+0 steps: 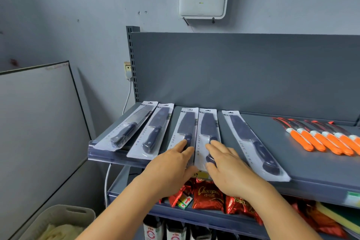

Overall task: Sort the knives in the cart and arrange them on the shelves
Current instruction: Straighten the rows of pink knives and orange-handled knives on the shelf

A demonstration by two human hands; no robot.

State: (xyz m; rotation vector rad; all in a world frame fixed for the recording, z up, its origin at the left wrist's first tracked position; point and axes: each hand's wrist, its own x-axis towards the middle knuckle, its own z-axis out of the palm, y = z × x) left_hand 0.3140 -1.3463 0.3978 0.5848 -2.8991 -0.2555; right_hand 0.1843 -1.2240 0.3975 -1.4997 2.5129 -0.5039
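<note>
Grey shelf [272, 152] carries five packaged knives, long axes running toward twelve o'clock. Both hands lie flat, fingers straight: left hand [171, 169] on the third knife [185, 130], right hand [229, 169] on the fourth knife [208, 132], the two packs just beside each other.

Left hand [171, 165]: palm down, fingers straight, reaching forward.
Right hand [229, 169]: palm down, fingers extended, close beside the left.
Forearms: bare, converging forward.

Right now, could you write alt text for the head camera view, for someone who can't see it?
Two hands, left and right, press flat on two middle packaged knives among five on a grey shelf. Orange-handled knives lie in a row to the right; red snack bags sit on the shelf below.
</note>
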